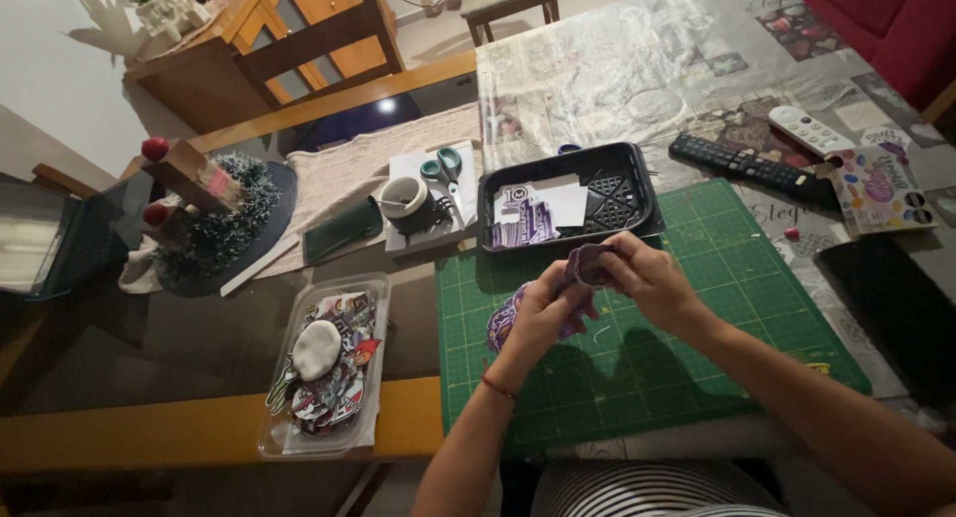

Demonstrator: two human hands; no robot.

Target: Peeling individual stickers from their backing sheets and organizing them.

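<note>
Both hands, left hand (543, 313) and right hand (647, 278), pinch a small purple paper cutout (588, 265) in closed fingers over the green cutting mat (697, 328); it looks light, flimsy, best held by its edges.

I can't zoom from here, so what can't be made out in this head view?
- Small purple paper piece: its shape, covered by left hand and right hand.
- Clear plastic tray: contents too small.
- Grey remote: buttons too small.

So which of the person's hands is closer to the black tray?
The right hand. It works just below the black tray, near its front rim. The left hand sits lower on the green cutting mat, farther from the tray.
</note>
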